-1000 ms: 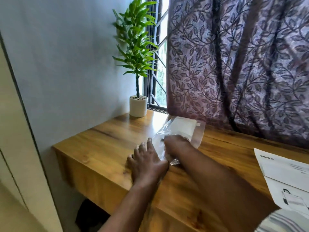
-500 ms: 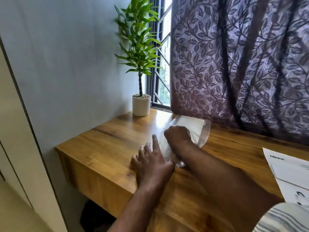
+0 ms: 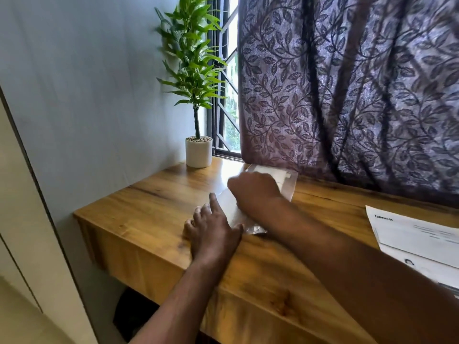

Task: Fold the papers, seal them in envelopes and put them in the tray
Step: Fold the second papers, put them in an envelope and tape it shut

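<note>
Two hands are resting on a wooden desk (image 3: 139, 207). A white plant pot (image 3: 198, 153) is standing at its back. Right of the pot, nearer the person, a clear envelope (image 3: 289, 184) with white paper inside is lying flat. The left hand (image 3: 211, 234) is lying flat, fingers spread, one finger touching the envelope's edge. The right hand (image 3: 255, 192) is covering the envelope's middle. Its fingers are hiding and blurring, so their grip is impossible to tell. Far right of the pot, printed papers (image 3: 412, 234) are getting cut off.
</note>
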Motion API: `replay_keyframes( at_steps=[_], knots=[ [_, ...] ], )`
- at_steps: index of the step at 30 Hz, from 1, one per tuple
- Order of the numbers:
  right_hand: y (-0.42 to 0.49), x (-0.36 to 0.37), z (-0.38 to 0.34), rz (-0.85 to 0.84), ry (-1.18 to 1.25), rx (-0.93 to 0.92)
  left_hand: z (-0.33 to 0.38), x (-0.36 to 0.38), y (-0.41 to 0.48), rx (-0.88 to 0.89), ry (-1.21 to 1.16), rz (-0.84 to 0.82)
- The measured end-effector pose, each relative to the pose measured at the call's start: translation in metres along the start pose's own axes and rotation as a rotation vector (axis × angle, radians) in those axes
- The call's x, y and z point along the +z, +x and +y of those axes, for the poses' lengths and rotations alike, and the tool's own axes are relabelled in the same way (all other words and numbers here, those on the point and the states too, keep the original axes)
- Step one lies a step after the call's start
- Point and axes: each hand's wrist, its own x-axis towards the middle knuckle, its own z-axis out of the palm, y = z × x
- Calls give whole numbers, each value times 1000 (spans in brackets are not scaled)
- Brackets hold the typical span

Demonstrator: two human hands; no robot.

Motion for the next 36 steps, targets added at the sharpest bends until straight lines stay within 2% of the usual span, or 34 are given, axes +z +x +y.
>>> replay_keyframes(
  at_steps=[13, 18, 20, 23, 25, 27, 29, 31, 33, 36],
  knots=[
    [-49, -114, 79, 370, 305, 133, -2, -13, -15, 32, 36, -43],
    [-76, -140, 114, 488, 346, 175, 3, -18, -12, -30, -40, -16],
    [-89, -146, 126, 546, 330, 180, 6, -21, -11, 32, -140, 87],
    [-110, -148, 144, 574, 308, 202, 16, -21, -22, 260, -276, 265],
    [-121, -145, 155, 587, 276, 227, 31, -21, -30, 308, -375, 287],
    [-136, -142, 165, 629, 229, 224, 58, -27, -37, 212, -668, 89],
    [-154, -139, 171, 675, 205, 162, 95, -40, -45, -13, -1106, -322],
    [-175, -135, 175, 684, 180, 43, 127, -48, -50, -159, -1317, -649],
    [-197, -127, 171, 594, 141, -88, 150, -51, -50, -180, -1374, -745],
    [-232, -109, 168, 449, 123, -219, 181, -44, -51, -158, -1327, -693]
  ],
)
